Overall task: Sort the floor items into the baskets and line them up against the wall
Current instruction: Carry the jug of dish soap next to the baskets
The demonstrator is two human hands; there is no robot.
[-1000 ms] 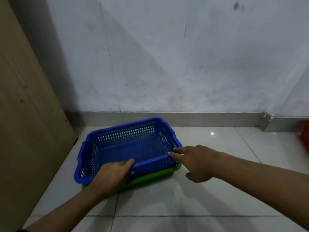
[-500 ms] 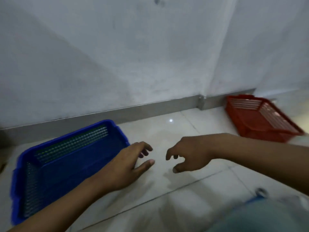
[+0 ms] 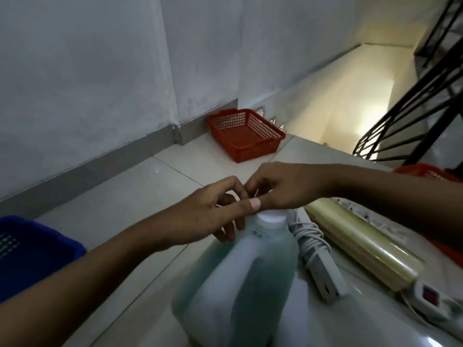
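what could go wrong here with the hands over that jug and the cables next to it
Both hands, left and right, meet above the jug of green liquid; a one-handed lift by the cap might slip or spill. The power strip lies against it, so its cord could snag. The stair edge is near.

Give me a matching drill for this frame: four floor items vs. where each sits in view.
Items:
1. red basket
2. blue basket
3. jug
4. film roll

Places:
A. far left edge
B. in the wall corner, beyond the hands
C. bottom centre, cap just below the hands
D. right of the power strip

Pairs: 1-B, 2-A, 3-C, 4-D
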